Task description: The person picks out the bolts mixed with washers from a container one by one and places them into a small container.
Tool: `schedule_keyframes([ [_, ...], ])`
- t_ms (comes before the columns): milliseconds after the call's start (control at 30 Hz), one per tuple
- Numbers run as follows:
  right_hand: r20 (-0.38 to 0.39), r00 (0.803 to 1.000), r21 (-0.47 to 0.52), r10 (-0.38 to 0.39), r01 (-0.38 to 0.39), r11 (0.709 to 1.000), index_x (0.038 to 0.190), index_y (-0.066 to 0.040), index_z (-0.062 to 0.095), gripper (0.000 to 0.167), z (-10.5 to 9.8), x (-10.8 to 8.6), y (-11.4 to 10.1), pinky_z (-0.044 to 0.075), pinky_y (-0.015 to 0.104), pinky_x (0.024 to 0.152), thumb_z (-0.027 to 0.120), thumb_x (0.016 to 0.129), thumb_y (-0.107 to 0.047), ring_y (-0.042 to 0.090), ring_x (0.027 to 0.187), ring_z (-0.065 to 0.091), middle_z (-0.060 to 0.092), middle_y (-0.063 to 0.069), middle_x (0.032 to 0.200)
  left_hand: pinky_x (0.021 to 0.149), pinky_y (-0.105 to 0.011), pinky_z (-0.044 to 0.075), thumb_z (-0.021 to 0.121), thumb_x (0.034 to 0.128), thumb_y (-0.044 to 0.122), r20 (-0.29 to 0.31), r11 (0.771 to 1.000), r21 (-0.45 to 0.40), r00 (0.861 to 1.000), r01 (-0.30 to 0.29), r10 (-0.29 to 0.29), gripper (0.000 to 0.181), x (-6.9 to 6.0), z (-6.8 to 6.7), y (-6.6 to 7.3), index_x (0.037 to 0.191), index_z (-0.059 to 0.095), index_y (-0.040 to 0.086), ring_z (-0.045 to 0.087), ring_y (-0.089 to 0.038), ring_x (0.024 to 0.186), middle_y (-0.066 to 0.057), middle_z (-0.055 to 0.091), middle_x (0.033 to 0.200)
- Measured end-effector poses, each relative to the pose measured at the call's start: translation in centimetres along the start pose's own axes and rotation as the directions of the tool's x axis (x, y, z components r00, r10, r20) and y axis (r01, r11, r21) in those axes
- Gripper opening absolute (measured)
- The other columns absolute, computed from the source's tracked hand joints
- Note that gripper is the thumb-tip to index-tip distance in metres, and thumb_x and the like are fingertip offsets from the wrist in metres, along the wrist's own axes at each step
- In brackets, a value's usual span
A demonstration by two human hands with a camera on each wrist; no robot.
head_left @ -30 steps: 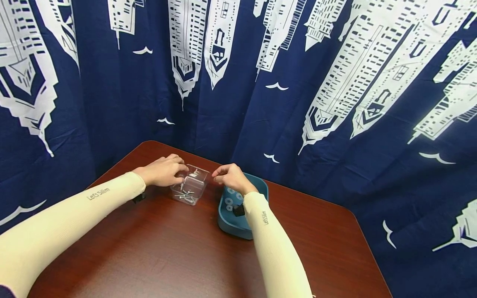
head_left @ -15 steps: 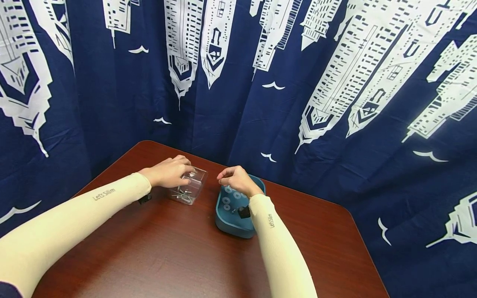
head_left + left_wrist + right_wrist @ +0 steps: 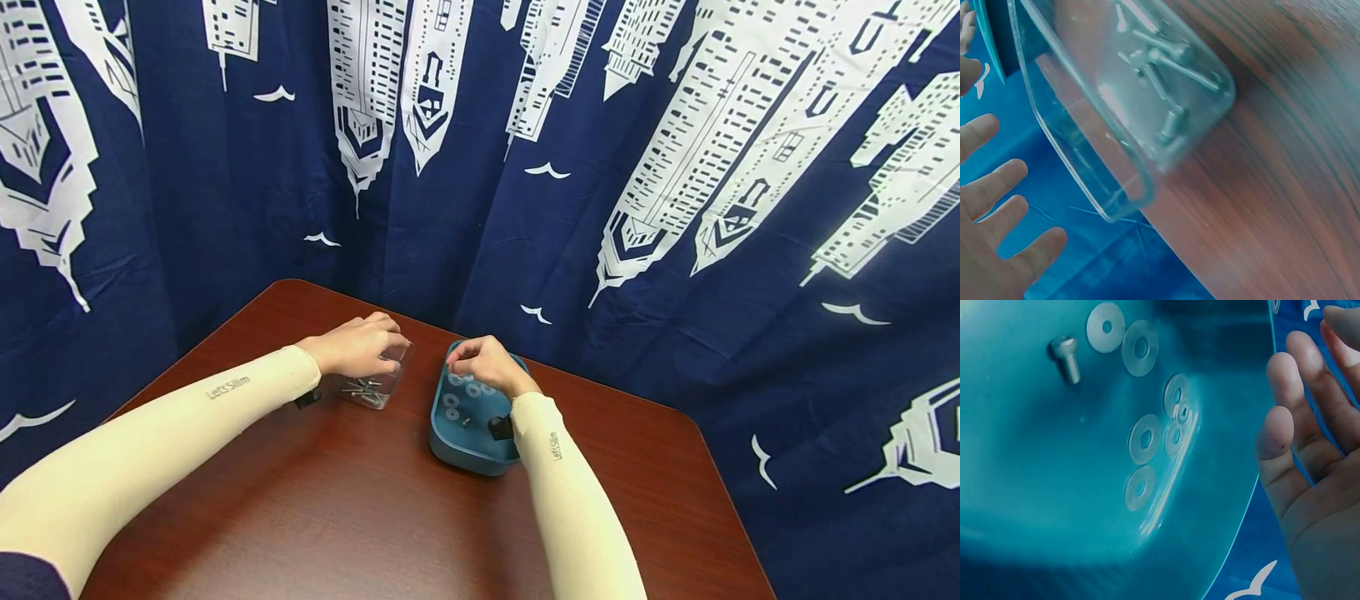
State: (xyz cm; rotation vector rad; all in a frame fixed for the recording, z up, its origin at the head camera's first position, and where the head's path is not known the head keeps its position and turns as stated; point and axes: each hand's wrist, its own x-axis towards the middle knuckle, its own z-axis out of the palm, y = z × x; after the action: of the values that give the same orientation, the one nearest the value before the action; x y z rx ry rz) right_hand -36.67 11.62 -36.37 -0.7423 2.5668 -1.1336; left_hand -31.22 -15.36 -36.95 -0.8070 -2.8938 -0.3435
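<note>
My left hand (image 3: 358,346) is over the clear plastic box (image 3: 380,402), fingers spread and loosely bent. Several metal bolts (image 3: 1172,62) lie in the box's near compartment; the hand covers much of the far part. In the left wrist view the fingers (image 3: 997,181) are apart from the box wall. My right hand (image 3: 491,367) hovers above the far left end of the blue tray (image 3: 472,460), thumb and forefinger close together. Whether anything small is between them is hidden. Inside the tray lie several flat washers (image 3: 1144,439) and one bolt (image 3: 1067,357).
The box and tray stand side by side on a brown wooden table (image 3: 315,500), with a narrow gap between them. A dark blue curtain (image 3: 450,250) with white building prints hangs right behind the table's far edge.
My right hand has moved right, from the gap beside the clear box to above the tray. My left hand has shifted right, further over the box. The head view has turned slightly.
</note>
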Motion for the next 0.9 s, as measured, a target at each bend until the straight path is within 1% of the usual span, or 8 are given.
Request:
schedule_keyframes([
  [100,0.004,1.000,0.003,0.010,-0.010,1.000,0.098,-0.006,0.077,0.015,-0.3,-0.2,0.3,0.052,0.033,0.073,0.070,0.088,-0.014,0.038,0.095,0.067,0.075,0.009,0.091,0.100,-0.052,0.045,0.065,0.0949,0.031,-0.007,1.000,-0.001,1.000,-0.013,0.013,0.044,0.5,-0.1,0.5,0.134,0.065,0.011,0.045,-0.029,0.130,-0.010,0.060,0.134],
  [233,0.022,0.999,-0.001,0.023,-0.023,1.000,0.103,-0.003,0.076,0.020,-0.6,-0.5,0.7,0.049,0.029,0.066,0.069,0.088,-0.014,0.042,0.100,0.067,0.075,0.018,0.100,0.099,-0.050,0.046,0.065,0.0949,0.032,-0.013,1.000,0.004,1.000,-0.025,0.025,0.043,1.1,0.1,1.1,0.133,0.066,0.013,0.046,-0.028,0.130,-0.009,0.060,0.132],
  [367,0.040,0.999,0.007,0.036,-0.037,0.999,0.105,0.000,0.075,0.023,-0.8,-0.7,1.2,0.046,0.027,0.062,0.069,0.087,-0.013,0.043,0.102,0.066,0.074,0.021,0.104,0.102,-0.050,0.045,0.063,0.0955,0.034,0.004,1.000,-0.003,1.000,-0.023,0.023,0.044,1.7,0.6,1.6,0.135,0.064,0.014,0.044,-0.027,0.132,-0.009,0.059,0.136],
  [467,0.045,0.998,0.019,0.051,-0.052,0.998,0.105,0.000,0.075,0.022,-0.9,-0.9,1.5,0.046,0.029,0.062,0.069,0.088,-0.011,0.044,0.103,0.065,0.073,0.023,0.106,0.106,-0.052,0.042,0.063,0.0960,0.036,0.021,1.000,-0.008,1.000,-0.019,0.019,0.046,2.1,0.8,2.2,0.136,0.063,0.015,0.042,-0.028,0.135,-0.009,0.057,0.140],
  [633,0.037,0.996,0.018,0.083,-0.084,0.996,0.104,-0.001,0.076,0.019,-0.9,-1.2,2.1,0.049,0.039,0.068,0.069,0.087,-0.008,0.043,0.098,0.064,0.075,0.017,0.098,0.110,-0.054,0.039,0.063,0.0962,0.036,0.046,1.000,-0.020,0.999,-0.019,0.020,0.046,2.7,1.0,3.2,0.138,0.063,0.016,0.040,-0.029,0.139,-0.010,0.055,0.143],
  [733,0.040,0.994,0.025,0.105,-0.106,0.994,0.104,0.000,0.075,0.020,-0.8,-1.3,2.5,0.048,0.040,0.068,0.069,0.086,-0.006,0.038,0.093,0.064,0.075,0.012,0.093,0.109,-0.053,0.041,0.064,0.0959,0.036,0.044,0.999,-0.022,0.999,-0.031,0.032,0.046,3.0,1.2,3.7,0.137,0.063,0.016,0.041,-0.029,0.138,-0.010,0.056,0.141],
  [800,0.049,0.992,0.026,0.120,-0.121,0.992,0.105,0.000,0.075,0.021,-0.7,-1.4,2.8,0.047,0.039,0.067,0.070,0.085,-0.006,0.033,0.088,0.063,0.075,0.009,0.091,0.107,-0.052,0.043,0.065,0.0957,0.035,0.041,0.999,-0.017,0.998,-0.045,0.046,0.046,3.2,1.4,3.9,0.137,0.063,0.016,0.042,-0.028,0.136,-0.010,0.057,0.140],
  [900,0.073,0.988,0.003,0.136,-0.136,0.991,0.104,-0.002,0.075,0.022,-0.6,-1.6,3.3,0.047,0.036,0.066,0.072,0.084,-0.006,0.020,0.082,0.062,0.075,0.002,0.090,0.104,-0.051,0.045,0.064,0.0961,0.036,0.042,0.998,-0.008,0.997,-0.063,0.063,0.046,3.5,1.7,4.2,0.137,0.063,0.015,0.044,-0.028,0.133,-0.009,0.057,0.139],
])
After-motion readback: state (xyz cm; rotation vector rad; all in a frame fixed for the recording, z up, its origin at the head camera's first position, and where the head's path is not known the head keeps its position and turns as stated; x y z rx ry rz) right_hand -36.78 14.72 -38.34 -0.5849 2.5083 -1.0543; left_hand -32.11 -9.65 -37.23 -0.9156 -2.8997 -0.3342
